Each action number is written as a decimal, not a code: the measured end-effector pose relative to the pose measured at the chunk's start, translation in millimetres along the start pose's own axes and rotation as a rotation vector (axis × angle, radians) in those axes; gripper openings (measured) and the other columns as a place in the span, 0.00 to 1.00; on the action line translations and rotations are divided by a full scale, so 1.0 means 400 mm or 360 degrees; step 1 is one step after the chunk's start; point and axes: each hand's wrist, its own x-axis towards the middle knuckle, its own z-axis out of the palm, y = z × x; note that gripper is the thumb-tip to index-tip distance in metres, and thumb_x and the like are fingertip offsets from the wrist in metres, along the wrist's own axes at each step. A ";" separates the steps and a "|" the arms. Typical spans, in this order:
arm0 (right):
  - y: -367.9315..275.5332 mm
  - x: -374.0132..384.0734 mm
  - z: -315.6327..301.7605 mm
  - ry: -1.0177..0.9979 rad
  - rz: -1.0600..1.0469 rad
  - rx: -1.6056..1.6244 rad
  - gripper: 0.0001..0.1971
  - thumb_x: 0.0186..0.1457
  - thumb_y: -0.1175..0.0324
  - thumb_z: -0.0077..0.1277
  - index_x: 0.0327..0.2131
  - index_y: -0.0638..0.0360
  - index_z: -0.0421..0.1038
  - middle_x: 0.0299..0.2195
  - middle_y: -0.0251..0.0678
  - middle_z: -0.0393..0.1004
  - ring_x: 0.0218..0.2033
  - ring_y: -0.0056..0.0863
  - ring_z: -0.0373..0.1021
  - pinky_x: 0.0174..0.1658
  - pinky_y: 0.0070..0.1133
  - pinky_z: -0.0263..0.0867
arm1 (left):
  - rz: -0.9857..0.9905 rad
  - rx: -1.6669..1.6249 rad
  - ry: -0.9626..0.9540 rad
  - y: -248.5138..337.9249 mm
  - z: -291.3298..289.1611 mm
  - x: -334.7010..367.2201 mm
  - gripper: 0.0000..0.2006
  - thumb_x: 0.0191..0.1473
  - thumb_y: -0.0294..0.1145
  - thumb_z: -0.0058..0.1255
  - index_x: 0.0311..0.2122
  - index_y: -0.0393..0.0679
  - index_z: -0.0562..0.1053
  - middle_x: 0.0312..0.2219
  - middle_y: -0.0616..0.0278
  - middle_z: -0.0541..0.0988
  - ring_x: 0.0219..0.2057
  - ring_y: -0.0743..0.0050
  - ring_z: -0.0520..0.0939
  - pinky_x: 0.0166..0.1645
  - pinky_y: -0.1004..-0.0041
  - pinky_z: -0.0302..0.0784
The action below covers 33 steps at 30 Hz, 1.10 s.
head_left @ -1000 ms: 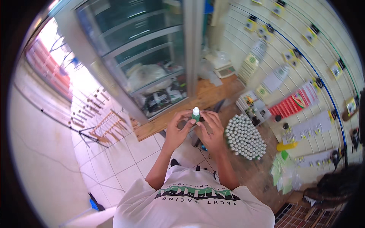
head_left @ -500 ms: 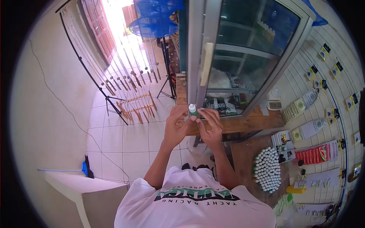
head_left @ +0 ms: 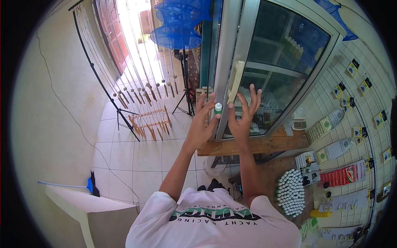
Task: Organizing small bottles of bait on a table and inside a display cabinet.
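A small green dropper bottle (head_left: 218, 110) with a white cap is upright between the thumb and index finger of my left hand (head_left: 199, 129). The other fingers of that hand stretch upward. To the right, my right hand (head_left: 242, 118) is raised with its fingers spread and nothing in them. Its thumb or index tip appears close to the cream handle (head_left: 236, 82) of the glass cabinet (head_left: 281, 49); whether they touch I cannot tell. Both hands are in front of the cabinet, above its wooden ledge (head_left: 264, 144).
Many white-capped bottles (head_left: 290, 192) crowd a brown table at the lower right. Packets hang on a white wall grid (head_left: 351, 111). A wooden rack (head_left: 151, 122) and rods with a black stand (head_left: 92, 64) are at left. Blue nets (head_left: 178, 35) hang at the back.
My right hand has come off the bottle, moving right and up with its fingers opening. My left hand keeps the bottle, slightly higher and further right in view. The view has shifted a little.
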 end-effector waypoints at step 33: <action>-0.167 -0.150 -0.399 0.0172 0.0157 0.0137 0.22 0.45 0.71 0.66 0.40 0.67 0.65 0.62 0.50 0.47 0.59 0.50 0.49 0.59 0.41 0.51 | -0.0139 -0.0002 0.0407 0.333 0.170 -0.318 0.19 0.50 0.32 0.64 0.46 0.37 0.73 0.42 0.54 0.76 0.42 0.62 0.76 0.48 0.68 0.72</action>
